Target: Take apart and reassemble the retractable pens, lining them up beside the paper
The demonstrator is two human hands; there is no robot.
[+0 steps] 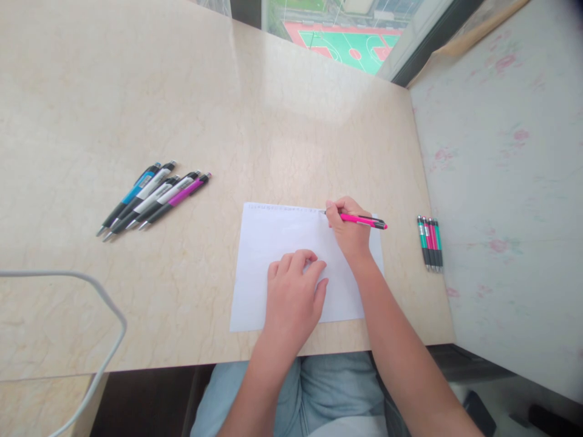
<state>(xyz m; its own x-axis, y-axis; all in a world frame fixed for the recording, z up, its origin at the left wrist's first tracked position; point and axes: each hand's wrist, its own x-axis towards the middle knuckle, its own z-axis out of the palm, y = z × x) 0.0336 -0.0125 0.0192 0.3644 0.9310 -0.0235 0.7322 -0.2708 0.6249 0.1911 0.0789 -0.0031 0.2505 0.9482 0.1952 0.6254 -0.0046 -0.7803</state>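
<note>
A white sheet of paper (282,243) lies on the beige marble-look table (228,121), with a faint line of writing along its top edge. My right hand (348,230) is closed on a pink pen (364,220), whose tip touches the paper near the top right. My left hand (294,291) rests on the lower middle of the sheet, knuckles down and fingers curled under, with nothing seen in it.
Several pens (152,197) in blue, white and purple lie in a row at the left. A small bunch of green and pink pens (430,243) lies near the table's right edge. A white cable (104,303) loops at the lower left. A wall stands at the right.
</note>
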